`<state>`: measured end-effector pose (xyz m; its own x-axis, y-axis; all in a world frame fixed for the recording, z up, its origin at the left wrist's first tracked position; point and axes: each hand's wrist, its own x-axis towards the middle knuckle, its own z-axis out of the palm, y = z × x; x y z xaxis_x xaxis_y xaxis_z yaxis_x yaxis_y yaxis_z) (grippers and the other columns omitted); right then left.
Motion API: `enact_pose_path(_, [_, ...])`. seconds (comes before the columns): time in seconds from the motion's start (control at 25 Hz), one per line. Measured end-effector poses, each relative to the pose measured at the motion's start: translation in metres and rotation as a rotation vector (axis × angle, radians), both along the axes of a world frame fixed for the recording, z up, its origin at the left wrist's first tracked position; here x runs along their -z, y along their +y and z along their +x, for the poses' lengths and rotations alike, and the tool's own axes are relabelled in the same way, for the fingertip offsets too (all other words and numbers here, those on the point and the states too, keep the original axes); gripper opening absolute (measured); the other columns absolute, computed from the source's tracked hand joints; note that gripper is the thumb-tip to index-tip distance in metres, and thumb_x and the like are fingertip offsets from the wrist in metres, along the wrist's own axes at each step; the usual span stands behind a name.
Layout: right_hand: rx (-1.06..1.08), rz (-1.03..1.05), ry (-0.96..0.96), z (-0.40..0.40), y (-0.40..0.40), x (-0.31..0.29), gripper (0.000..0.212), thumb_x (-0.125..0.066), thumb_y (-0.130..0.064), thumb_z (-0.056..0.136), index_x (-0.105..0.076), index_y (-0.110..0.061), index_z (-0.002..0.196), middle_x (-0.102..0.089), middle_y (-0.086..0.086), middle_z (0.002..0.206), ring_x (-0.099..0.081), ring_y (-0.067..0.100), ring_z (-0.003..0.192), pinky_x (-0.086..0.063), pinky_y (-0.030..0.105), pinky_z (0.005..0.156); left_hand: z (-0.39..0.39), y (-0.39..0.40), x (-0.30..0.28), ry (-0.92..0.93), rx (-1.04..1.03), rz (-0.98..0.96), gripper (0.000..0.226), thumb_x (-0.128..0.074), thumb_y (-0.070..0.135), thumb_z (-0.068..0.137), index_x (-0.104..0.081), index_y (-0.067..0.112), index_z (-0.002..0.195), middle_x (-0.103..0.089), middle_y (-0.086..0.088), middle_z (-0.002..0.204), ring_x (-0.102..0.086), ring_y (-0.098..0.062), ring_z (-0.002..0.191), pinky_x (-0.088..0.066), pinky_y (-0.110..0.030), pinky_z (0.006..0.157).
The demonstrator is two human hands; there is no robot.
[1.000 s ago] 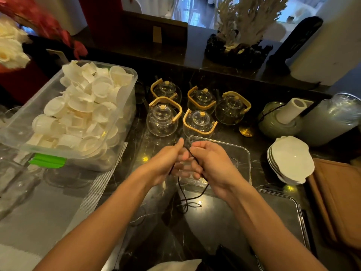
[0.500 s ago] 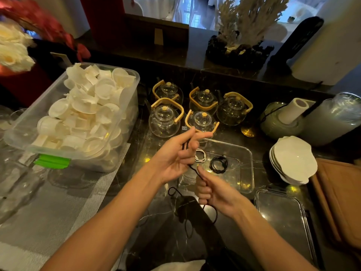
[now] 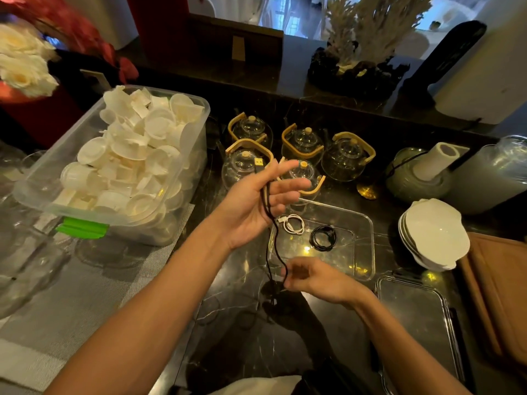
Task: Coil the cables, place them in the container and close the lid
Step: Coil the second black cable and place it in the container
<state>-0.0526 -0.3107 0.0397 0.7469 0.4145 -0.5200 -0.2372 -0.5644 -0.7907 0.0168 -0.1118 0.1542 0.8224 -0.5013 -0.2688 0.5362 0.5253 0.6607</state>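
Overhead, black cable (image 3: 268, 220) between left hand (image 3: 256, 201) and right hand (image 3: 310, 276).

A thin black USB cable (image 3: 269, 220) is dangling uncoiled above the dark counter. A coiled white cable (image 3: 293, 223) and a coiled black cable (image 3: 323, 238) are lying apart inside the clear rectangular container (image 3: 368, 223), whose clear lid (image 3: 416, 312) is resting flat just beside it.

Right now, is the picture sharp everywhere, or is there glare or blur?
Head view: the centre is sharp, showing the black cable held by the left hand; yellow light spots glare on the clear container; the white flowers blur at the bent wide-angle edge.
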Motion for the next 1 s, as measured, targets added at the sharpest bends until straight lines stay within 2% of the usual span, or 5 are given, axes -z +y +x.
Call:
enact_pose_path(0.08, [0.168,0.175,-0.01,0.007,0.007,-0.017,0.023,-0.059,0.001,0.095,-0.07,-0.005,0.113,-0.075,0.014,0.111,-0.072,0.024,0.107,-0.056,0.037,0.101,-0.003,-0.011,0.009,0.013,0.011,0.053,0.045,-0.039,0.032,0.108,-0.05,0.008,0.144,-0.079,-0.012,0.088,-0.075,-0.011,0.063,-0.057,-0.017,0.05])
enact_pose_path(0.24, [0.313,0.574,0.048,0.02,0.019,-0.047,0.025,-0.056,-0.013,0.101,-0.068,0.007,0.112,-0.074,0.022,0.102,-0.07,0.036,0.099,-0.055,0.046,0.097,-0.002,-0.023,0.021,0.055,0.008,0.064,0.045,-0.039,0.032,0.108,-0.049,0.008,0.146,-0.079,-0.014,0.095,-0.077,-0.015,0.071,-0.06,-0.02,0.056])
enact_pose_path(0.48, [0.309,0.92,0.447,0.017,0.022,-0.034,0.038,-0.063,-0.043,0.098,-0.054,-0.013,0.075,-0.038,-0.002,0.063,-0.029,0.01,0.05,-0.038,0.02,0.045,0.004,-0.016,0.024,0.077,0.015,-0.064,0.05,-0.034,0.03,0.109,-0.046,0.0,0.147,-0.079,-0.012,0.093,-0.078,-0.015,0.075,-0.06,-0.02,0.056])
enact_pose_path(0.76, [0.487,0.459,0.492,0.02,0.017,-0.014,0.058,-0.053,-0.063,0.09,-0.031,-0.023,0.055,-0.024,-0.007,0.049,-0.017,0.009,0.044,-0.012,0.025,0.049,-0.02,-0.012,0.04,0.05,0.478,-0.103,0.045,-0.036,0.027,0.109,-0.052,-0.004,0.137,-0.048,0.006,0.041,-0.041,-0.002,0.028,-0.028,-0.014,0.03])
enact_pose_path(1.0, [0.436,0.192,0.286,0.05,-0.005,-0.063,0.047,-0.053,-0.052,0.101,-0.052,-0.018,0.069,-0.032,-0.005,0.058,-0.022,0.008,0.046,-0.017,0.02,0.042,-0.027,-0.019,0.056,-0.053,0.53,0.571,0.058,-0.034,0.038,0.11,-0.064,-0.01,0.122,-0.077,-0.023,0.09,-0.047,-0.007,0.037,-0.04,-0.017,0.041])
